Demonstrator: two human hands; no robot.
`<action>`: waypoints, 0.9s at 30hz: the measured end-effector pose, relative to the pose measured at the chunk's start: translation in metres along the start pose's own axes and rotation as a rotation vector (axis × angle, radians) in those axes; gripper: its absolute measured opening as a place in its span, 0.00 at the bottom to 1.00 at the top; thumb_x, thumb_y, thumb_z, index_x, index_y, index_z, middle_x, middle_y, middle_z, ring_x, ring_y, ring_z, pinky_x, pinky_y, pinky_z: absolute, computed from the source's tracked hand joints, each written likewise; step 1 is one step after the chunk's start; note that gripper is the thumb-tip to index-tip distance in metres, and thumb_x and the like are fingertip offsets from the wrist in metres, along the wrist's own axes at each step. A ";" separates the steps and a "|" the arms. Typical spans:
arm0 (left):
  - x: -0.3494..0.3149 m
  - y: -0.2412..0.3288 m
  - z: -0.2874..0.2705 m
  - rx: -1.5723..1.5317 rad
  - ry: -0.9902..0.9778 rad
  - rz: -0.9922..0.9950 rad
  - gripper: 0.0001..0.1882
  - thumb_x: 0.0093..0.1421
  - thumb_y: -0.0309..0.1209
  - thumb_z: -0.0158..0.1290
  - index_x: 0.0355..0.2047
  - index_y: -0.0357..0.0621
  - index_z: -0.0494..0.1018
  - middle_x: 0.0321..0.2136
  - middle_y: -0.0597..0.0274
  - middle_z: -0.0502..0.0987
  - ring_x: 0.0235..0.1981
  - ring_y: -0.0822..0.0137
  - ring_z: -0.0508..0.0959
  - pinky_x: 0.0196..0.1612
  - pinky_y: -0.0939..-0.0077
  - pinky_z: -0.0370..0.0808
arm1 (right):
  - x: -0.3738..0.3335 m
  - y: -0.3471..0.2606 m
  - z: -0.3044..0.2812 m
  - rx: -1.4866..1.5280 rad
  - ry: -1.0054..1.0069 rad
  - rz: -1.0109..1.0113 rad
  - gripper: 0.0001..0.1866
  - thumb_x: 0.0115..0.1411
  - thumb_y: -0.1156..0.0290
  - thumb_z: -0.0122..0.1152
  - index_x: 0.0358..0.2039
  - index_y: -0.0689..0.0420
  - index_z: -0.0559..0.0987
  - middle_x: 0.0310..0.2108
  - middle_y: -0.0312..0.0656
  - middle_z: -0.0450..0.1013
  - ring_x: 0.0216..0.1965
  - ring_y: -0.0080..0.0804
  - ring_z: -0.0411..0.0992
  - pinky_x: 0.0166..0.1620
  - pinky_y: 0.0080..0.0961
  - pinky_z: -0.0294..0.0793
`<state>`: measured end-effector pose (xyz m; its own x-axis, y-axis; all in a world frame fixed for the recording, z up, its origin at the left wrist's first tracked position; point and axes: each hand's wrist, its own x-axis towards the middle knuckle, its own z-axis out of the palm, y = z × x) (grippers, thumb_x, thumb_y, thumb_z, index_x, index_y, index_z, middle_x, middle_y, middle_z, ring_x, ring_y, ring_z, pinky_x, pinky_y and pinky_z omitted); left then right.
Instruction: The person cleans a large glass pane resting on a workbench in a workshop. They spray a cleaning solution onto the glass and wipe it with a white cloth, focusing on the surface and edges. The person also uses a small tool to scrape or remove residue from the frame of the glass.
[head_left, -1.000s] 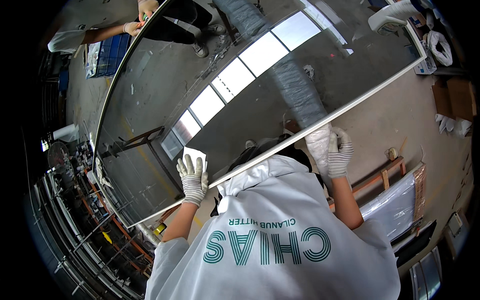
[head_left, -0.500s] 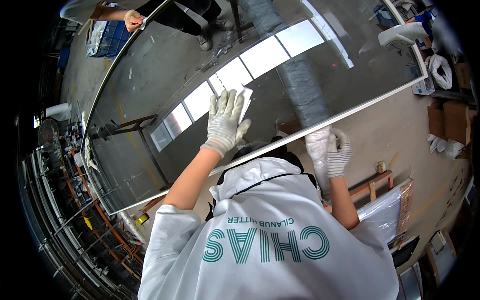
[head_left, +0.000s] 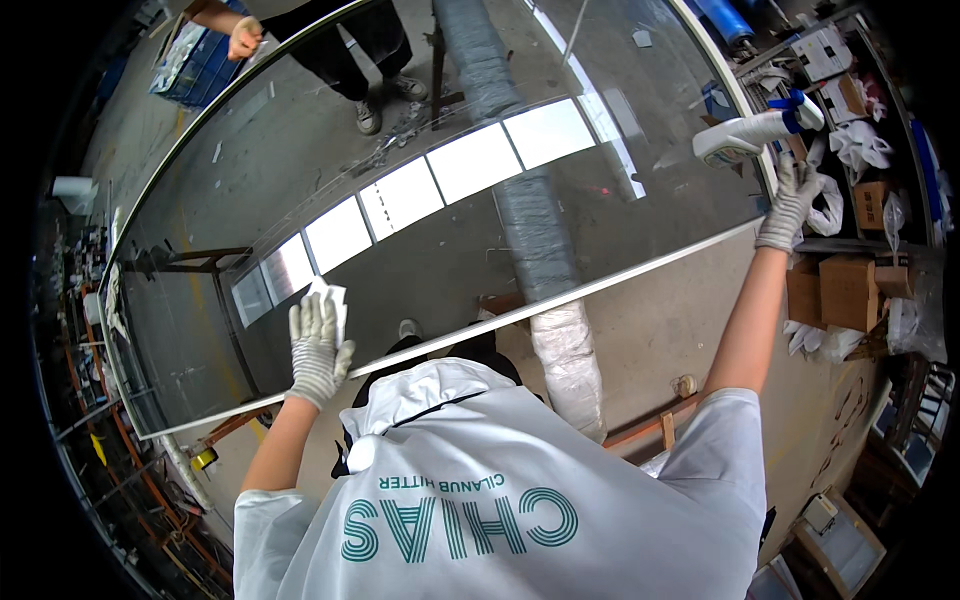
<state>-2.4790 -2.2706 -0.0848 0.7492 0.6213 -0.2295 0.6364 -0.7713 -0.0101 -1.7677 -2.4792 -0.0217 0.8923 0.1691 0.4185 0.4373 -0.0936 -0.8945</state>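
Observation:
A large framed glass pane (head_left: 430, 300) lies before me, edged by a thin white frame (head_left: 660, 262). My left hand (head_left: 318, 350), in a white knit glove, is flat on the glass at the near left with its fingers stretched out. Under and beside its fingers shows a white wipe (head_left: 338, 305). My right hand (head_left: 790, 205), gloved too, reaches out to the pane's right corner with fingers extended. Just beyond its fingertips a white spray bottle (head_left: 735, 138) with a blue trigger head lies on its side at the pane's right edge. No grip on the bottle is visible.
Another person's hand (head_left: 245, 38) is at the far left edge of the pane, near a blue crate (head_left: 210, 65). A plastic-wrapped roll (head_left: 567, 365) runs beneath the glass. Cardboard boxes (head_left: 848, 292) and shelves stand at the right; metal racks line the left.
My right hand has gone from the wrapped roll out to the pane's right corner by the spray bottle. My left hand and the wipe have moved left and nearer on the glass.

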 end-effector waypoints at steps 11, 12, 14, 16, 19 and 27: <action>0.007 0.062 -0.024 -0.188 -0.085 0.215 0.32 0.60 0.48 0.42 0.61 0.44 0.59 0.64 0.51 0.56 0.67 0.55 0.53 0.68 0.56 0.41 | 0.108 0.064 -0.005 -0.429 -0.138 -0.117 0.29 0.42 0.57 0.77 0.39 0.64 0.79 0.37 0.40 0.78 0.38 0.33 0.75 0.46 0.31 0.74; -0.008 0.036 -0.017 -0.126 -0.112 0.120 0.33 0.60 0.47 0.41 0.62 0.45 0.57 0.65 0.51 0.54 0.67 0.55 0.51 0.69 0.56 0.38 | 0.088 0.043 -0.008 -0.765 -0.053 -0.178 0.26 0.46 0.59 0.75 0.40 0.63 0.79 0.38 0.40 0.78 0.38 0.30 0.75 0.45 0.30 0.74; -0.034 -0.015 -0.019 0.025 -0.233 -0.076 0.34 0.61 0.44 0.40 0.64 0.41 0.52 0.66 0.47 0.50 0.68 0.54 0.48 0.68 0.55 0.34 | 0.029 -0.015 -0.020 -0.232 -0.224 -0.335 0.22 0.50 0.62 0.72 0.41 0.63 0.79 0.39 0.39 0.77 0.39 0.28 0.74 0.45 0.29 0.74; -0.058 -0.065 0.011 0.101 -0.099 -0.200 0.37 0.60 0.46 0.42 0.65 0.38 0.49 0.66 0.44 0.49 0.68 0.50 0.47 0.68 0.54 0.35 | -0.025 -0.090 -0.029 -0.033 -0.179 -0.145 0.18 0.52 0.67 0.70 0.41 0.62 0.79 0.38 0.38 0.77 0.39 0.27 0.74 0.45 0.28 0.74; -0.018 -0.059 0.002 -0.026 -0.011 -0.115 0.38 0.60 0.49 0.41 0.64 0.37 0.51 0.65 0.44 0.50 0.68 0.49 0.48 0.68 0.54 0.36 | -0.085 -0.165 -0.044 -0.052 -0.361 -0.231 0.19 0.54 0.65 0.65 0.43 0.64 0.78 0.40 0.41 0.76 0.40 0.28 0.73 0.49 0.27 0.71; 0.013 0.032 -0.005 -0.381 0.111 0.550 0.30 0.61 0.49 0.43 0.57 0.43 0.65 0.61 0.55 0.62 0.65 0.59 0.56 0.68 0.57 0.43 | -0.288 -0.214 -0.044 0.045 -0.256 0.086 0.15 0.52 0.63 0.63 0.35 0.60 0.76 0.27 0.36 0.69 0.30 0.28 0.69 0.40 0.29 0.73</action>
<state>-2.4482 -2.2865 -0.0833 0.9839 0.1788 -0.0018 0.1623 -0.8889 0.4284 -2.1132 -2.5513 0.0565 0.8661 0.4053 0.2925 0.3505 -0.0754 -0.9335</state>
